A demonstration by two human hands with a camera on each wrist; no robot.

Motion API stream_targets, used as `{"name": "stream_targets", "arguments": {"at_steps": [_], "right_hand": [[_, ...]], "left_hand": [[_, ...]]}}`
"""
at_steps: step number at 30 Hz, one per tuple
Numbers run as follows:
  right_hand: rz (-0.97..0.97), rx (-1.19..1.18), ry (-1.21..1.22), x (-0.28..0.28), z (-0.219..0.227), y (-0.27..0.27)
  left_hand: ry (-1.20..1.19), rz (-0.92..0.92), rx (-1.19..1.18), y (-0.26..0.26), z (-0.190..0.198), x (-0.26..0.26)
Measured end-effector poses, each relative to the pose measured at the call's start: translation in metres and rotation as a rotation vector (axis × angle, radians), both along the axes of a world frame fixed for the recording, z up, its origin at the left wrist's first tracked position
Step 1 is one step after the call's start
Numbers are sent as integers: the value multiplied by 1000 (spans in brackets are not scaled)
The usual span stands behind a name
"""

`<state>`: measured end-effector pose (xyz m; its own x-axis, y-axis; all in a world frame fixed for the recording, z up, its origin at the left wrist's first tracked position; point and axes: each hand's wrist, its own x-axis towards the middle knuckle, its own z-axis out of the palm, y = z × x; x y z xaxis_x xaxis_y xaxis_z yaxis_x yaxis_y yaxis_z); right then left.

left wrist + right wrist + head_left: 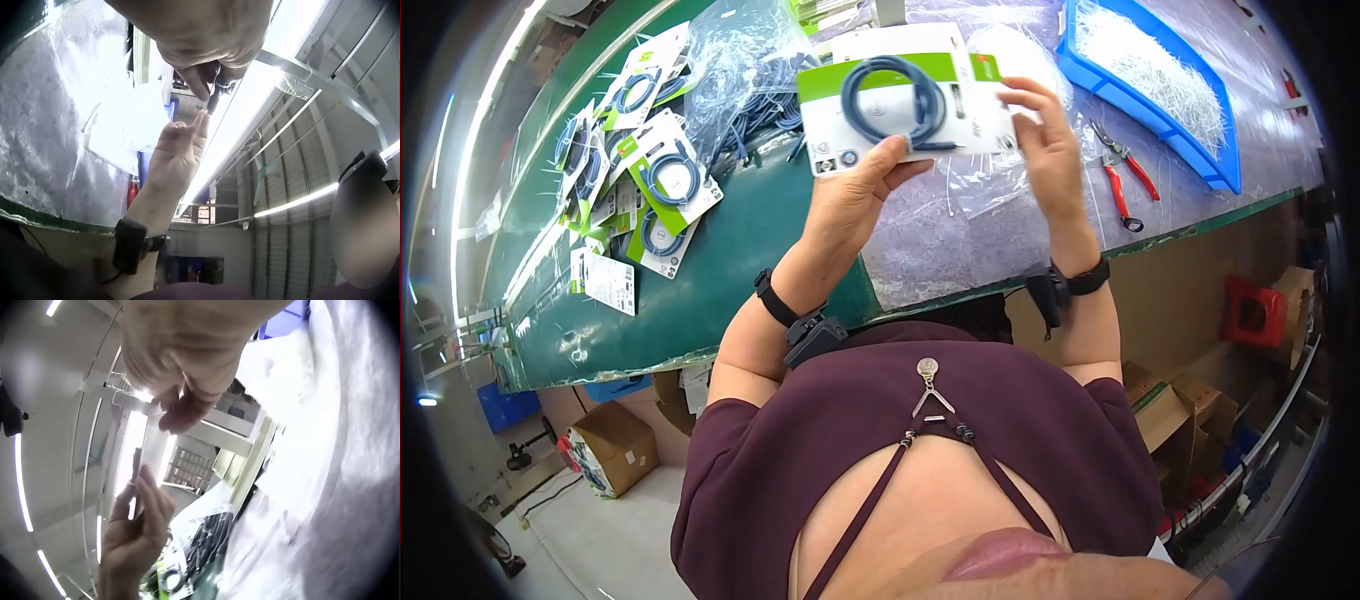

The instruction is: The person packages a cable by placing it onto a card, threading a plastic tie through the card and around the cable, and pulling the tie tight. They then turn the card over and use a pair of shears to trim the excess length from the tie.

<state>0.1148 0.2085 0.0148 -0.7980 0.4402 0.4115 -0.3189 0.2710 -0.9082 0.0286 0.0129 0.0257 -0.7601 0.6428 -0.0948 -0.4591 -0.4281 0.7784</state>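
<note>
Above the table, both hands hold a white and green retail card (825,112) carrying a coiled blue-grey cable (851,100). My left hand (855,200) grips its lower edge, thumb on the front beside the coil and fingers behind. At the card's right edge, my right hand (1052,160) pinches it between fingers and thumb. The right wrist view shows the card nearly edge-on, with the left hand (134,534) below and the right hand (181,362) above. In the left wrist view, the right hand's fingertips (201,119) meet the card's thin edge.
Several carded cables (668,178) lie piled at the left, by a clear plastic bag (745,50) and loose cables (765,115). Red-handled pliers (1135,175) lie right of the hands, near a blue tray (1145,113) of thin white strips. Clear plastic (980,190) lies beneath the card.
</note>
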Motion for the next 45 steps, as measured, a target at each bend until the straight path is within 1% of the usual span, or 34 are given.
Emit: {"name": "stream_targets", "arguments": {"at_steps": [1, 2, 4, 5, 6, 8, 9, 12, 16, 20, 23, 25, 28, 31, 35, 37, 40, 41, 43, 44, 45], "right_hand": [[149, -90, -14, -4, -6, 0], [145, -91, -16, -7, -11, -1], [73, -465, 64, -14, -22, -5], [36, -651, 104, -16, -28, -9], [33, -653, 105, -16, -34, -16], [-176, 726, 113, -14, -41, -29], [-178, 723, 109, -14, -43, -31], [-16, 431, 173, -17, -43, -34], [-23, 355, 240, -20, -41, -37], [-7, 275, 210, -19, -35, -40], [-19, 304, 186, -19, -44, -39], [-26, 319, 176, -19, -49, -37], [-95, 470, 219, -20, -53, -36], [-56, 396, 233, -24, -63, -37], [-36, 333, 278, -22, -80, -36], [-39, 320, 300, -24, -80, -33], [-113, 554, 270, -25, -76, -35], [-114, 542, 257, -20, -80, -41], [-85, 429, 144, -25, -80, -42], [-70, 379, 110, -35, -72, -40], [-73, 389, 147, -36, -63, -39]], "left_hand": [[-12, 10, 6, -2, -2, -4], [-27, 25, 9, -5, -4, -7], [-46, 41, 6, -7, -5, -7], [-56, 13, 21, -8, -3, -3], [-64, -17, 38, -9, -1, 1], [-73, -53, 52, -6, 0, 4], [-81, -60, 42, -5, 0, 6], [-92, -71, 22, -4, -1, 9], [-110, -65, 20, -5, -5, 12], [-60, -55, 2, -6, -8, 13], [-118, -74, -16, -8, -8, 10], [-104, -69, -9, -6, -6, 10], [-77, -55, 6, -6, -6, 10], [-143, -118, 126, -8, -12, 10], [-157, -157, 119, -8, -16, 11], [-169, -152, 129, -5, -15, 12], [-213, -140, 128, -6, -19, 17], [-209, -113, 121, -6, -25, 15], [-154, -72, 138, 2, -30, 4], [-122, -76, 148, 5, -31, -1], [-117, -34, 134, 7, -36, -6]]}}
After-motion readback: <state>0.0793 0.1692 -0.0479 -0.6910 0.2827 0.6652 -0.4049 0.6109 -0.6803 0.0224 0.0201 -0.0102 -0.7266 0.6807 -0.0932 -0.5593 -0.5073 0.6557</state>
